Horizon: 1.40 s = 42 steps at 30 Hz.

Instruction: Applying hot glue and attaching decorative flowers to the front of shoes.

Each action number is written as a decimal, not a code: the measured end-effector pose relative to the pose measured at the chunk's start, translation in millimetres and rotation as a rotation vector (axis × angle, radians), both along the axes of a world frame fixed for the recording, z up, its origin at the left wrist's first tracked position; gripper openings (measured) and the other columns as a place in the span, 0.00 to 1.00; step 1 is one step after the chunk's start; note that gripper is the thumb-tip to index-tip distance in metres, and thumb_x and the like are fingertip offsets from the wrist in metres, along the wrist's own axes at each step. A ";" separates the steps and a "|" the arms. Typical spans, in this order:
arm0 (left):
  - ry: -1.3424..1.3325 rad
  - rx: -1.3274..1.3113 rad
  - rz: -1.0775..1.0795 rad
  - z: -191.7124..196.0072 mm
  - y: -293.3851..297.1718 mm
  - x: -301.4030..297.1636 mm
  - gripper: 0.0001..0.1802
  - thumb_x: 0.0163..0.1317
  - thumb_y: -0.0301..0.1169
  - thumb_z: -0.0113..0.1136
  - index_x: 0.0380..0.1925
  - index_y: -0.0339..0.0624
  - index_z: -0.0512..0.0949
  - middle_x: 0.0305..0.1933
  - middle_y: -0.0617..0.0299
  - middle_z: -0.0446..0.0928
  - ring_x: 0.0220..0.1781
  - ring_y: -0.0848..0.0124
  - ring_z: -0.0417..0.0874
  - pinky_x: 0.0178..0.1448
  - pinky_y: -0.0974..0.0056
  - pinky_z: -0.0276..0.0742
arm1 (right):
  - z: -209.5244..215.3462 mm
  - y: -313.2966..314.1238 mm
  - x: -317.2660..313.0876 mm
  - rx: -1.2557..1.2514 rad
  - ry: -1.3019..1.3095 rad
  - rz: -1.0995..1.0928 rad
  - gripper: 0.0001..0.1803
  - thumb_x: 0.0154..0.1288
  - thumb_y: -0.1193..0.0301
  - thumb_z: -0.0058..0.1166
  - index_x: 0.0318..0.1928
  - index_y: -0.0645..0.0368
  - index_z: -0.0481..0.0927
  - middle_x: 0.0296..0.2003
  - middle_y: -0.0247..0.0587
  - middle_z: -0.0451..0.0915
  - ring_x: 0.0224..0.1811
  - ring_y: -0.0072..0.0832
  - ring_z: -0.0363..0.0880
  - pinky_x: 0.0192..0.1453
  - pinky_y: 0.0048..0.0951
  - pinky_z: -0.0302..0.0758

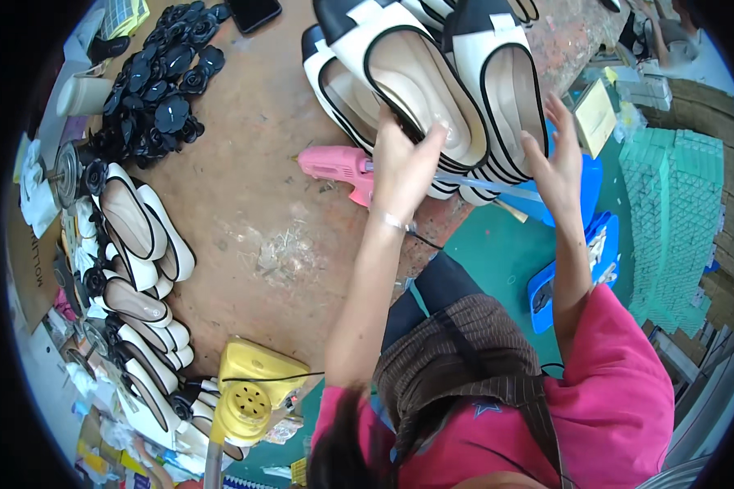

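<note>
Two hands (404,167); one pink glue gun (338,169); one yellow device (249,391); one phone (254,12).

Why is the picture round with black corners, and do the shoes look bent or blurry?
Head view: the fisheye lens leaves a dark rim and bows edges near it, like the stacked teal boxes. The white shoes under the left hand and right hand are fairly sharp; lighting is even and soft, with a slight sheen on the insoles.
</note>
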<state>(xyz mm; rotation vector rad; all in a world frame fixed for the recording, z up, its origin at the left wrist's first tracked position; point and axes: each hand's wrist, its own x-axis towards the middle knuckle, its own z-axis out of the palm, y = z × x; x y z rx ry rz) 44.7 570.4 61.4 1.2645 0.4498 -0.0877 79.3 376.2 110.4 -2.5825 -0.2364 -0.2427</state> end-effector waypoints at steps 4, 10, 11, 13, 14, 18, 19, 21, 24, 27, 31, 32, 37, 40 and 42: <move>0.052 0.080 0.104 -31.6 -16.8 12.4 0.20 0.49 0.22 0.55 0.45 0.27 0.71 0.41 0.45 0.78 0.46 0.57 0.80 0.53 0.61 0.72 | -16.4 -19.1 11.2 0.337 0.489 -0.105 0.26 0.57 0.76 0.50 0.59 0.65 0.69 0.47 0.45 0.78 0.50 0.29 0.76 0.57 0.28 0.68; 0.053 -0.018 0.229 -21.3 -20.2 8.1 0.14 0.51 0.15 0.54 0.41 0.27 0.76 0.38 0.56 0.80 0.36 0.70 0.79 0.44 0.66 0.73 | -23.5 -40.1 16.6 0.601 0.659 -0.043 0.25 0.59 0.76 0.49 0.59 0.65 0.71 0.47 0.38 0.78 0.48 0.22 0.73 0.55 0.22 0.66; 0.064 -0.019 0.244 -19.3 -12.6 6.2 0.14 0.51 0.15 0.54 0.40 0.27 0.76 0.38 0.56 0.80 0.37 0.70 0.79 0.44 0.66 0.73 | -23.3 -40.0 17.8 0.613 0.662 -0.029 0.25 0.59 0.76 0.49 0.59 0.65 0.71 0.47 0.38 0.78 0.48 0.22 0.73 0.55 0.22 0.66; 0.006 0.015 0.345 -10.1 -0.4 5.8 0.12 0.52 0.16 0.54 0.39 0.27 0.76 0.38 0.56 0.80 0.38 0.71 0.78 0.45 0.67 0.72 | -24.8 -42.7 16.0 0.633 0.662 -0.039 0.23 0.61 0.74 0.51 0.58 0.65 0.72 0.49 0.45 0.79 0.51 0.29 0.76 0.56 0.26 0.69; 0.028 0.070 0.323 -1.8 13.4 6.0 0.12 0.53 0.16 0.54 0.39 0.26 0.76 0.39 0.55 0.79 0.38 0.70 0.79 0.45 0.65 0.73 | -25.2 -45.1 15.0 0.637 0.666 -0.027 0.23 0.61 0.74 0.51 0.58 0.65 0.72 0.49 0.45 0.79 0.51 0.29 0.76 0.56 0.26 0.69; -0.133 0.102 0.414 69.4 48.5 -25.1 0.10 0.58 0.17 0.55 0.40 0.26 0.75 0.40 0.54 0.79 0.40 0.68 0.80 0.47 0.64 0.74 | 8.9 -27.9 -7.2 0.221 -0.030 0.086 0.21 0.64 0.73 0.52 0.57 0.65 0.72 0.54 0.49 0.75 0.56 0.34 0.73 0.60 0.30 0.67; -0.128 0.139 0.485 83.2 52.0 -45.5 0.10 0.59 0.18 0.56 0.41 0.26 0.75 0.39 0.54 0.79 0.41 0.69 0.80 0.47 0.65 0.74 | 23.5 -13.1 -20.2 0.281 -0.108 0.082 0.20 0.64 0.74 0.52 0.56 0.66 0.73 0.53 0.50 0.76 0.56 0.35 0.73 0.61 0.31 0.67; -0.064 0.375 0.574 102.6 57.5 -94.5 0.10 0.61 0.20 0.56 0.42 0.26 0.74 0.39 0.55 0.79 0.41 0.70 0.79 0.47 0.66 0.74 | 47.9 19.5 -54.0 0.476 0.033 0.318 0.18 0.63 0.76 0.49 0.54 0.70 0.73 0.50 0.53 0.76 0.55 0.37 0.74 0.61 0.32 0.67; 0.157 0.884 0.550 104.4 42.5 -171.5 0.11 0.62 0.21 0.55 0.43 0.26 0.74 0.40 0.56 0.79 0.42 0.71 0.78 0.48 0.65 0.73 | 49.2 76.1 -97.9 0.626 0.504 0.781 0.29 0.58 0.66 0.58 0.58 0.68 0.70 0.53 0.56 0.74 0.56 0.47 0.73 0.62 0.38 0.66; 0.300 0.637 0.734 30.9 12.2 -246.2 0.17 0.59 0.17 0.50 0.50 0.22 0.70 0.46 0.48 0.77 0.48 0.64 0.78 0.55 0.61 0.71 | 3.5 124.8 -161.6 0.440 0.601 0.785 0.32 0.57 0.61 0.57 0.59 0.68 0.69 0.53 0.57 0.73 0.56 0.52 0.71 0.62 0.41 0.66; 0.453 0.452 0.744 -45.6 1.6 -319.9 0.22 0.64 0.26 0.47 0.57 0.26 0.67 0.56 0.46 0.74 0.58 0.61 0.74 0.62 0.63 0.65 | -99.0 140.2 -224.2 0.234 0.814 0.767 0.19 0.56 0.74 0.53 0.48 0.70 0.74 0.36 0.63 0.78 0.39 0.54 0.78 0.44 0.45 0.75; 0.423 0.274 0.823 -57.1 2.7 -326.2 0.23 0.69 0.33 0.46 0.58 0.27 0.66 0.58 0.47 0.72 0.60 0.60 0.73 0.64 0.63 0.64 | -105.9 139.9 -227.7 0.229 0.721 0.782 0.16 0.56 0.77 0.51 0.45 0.69 0.75 0.32 0.62 0.78 0.36 0.54 0.78 0.41 0.44 0.75; 0.291 -0.122 1.003 -62.1 -1.4 -336.7 0.37 0.71 0.55 0.32 0.65 0.32 0.59 0.67 0.50 0.62 0.68 0.60 0.62 0.70 0.60 0.57 | -72.9 145.0 -214.7 0.237 0.632 0.825 0.12 0.57 0.81 0.48 0.43 0.66 0.76 0.28 0.60 0.77 0.32 0.53 0.78 0.36 0.45 0.74; 0.158 0.069 1.009 -52.5 7.8 -312.7 0.39 0.71 0.57 0.27 0.68 0.34 0.53 0.70 0.48 0.57 0.72 0.60 0.56 0.74 0.58 0.51 | -48.7 120.2 -195.6 0.201 0.567 0.695 0.06 0.63 0.79 0.47 0.40 0.66 0.75 0.25 0.51 0.74 0.26 0.29 0.73 0.33 0.29 0.71; 0.516 0.589 0.893 -76.8 2.5 -317.6 0.26 0.67 0.34 0.48 0.62 0.33 0.62 0.60 0.44 0.69 0.61 0.55 0.72 0.63 0.56 0.67 | -38.8 108.5 -188.4 0.205 0.409 0.622 0.09 0.65 0.78 0.47 0.43 0.67 0.75 0.24 0.47 0.74 0.25 0.24 0.69 0.31 0.28 0.70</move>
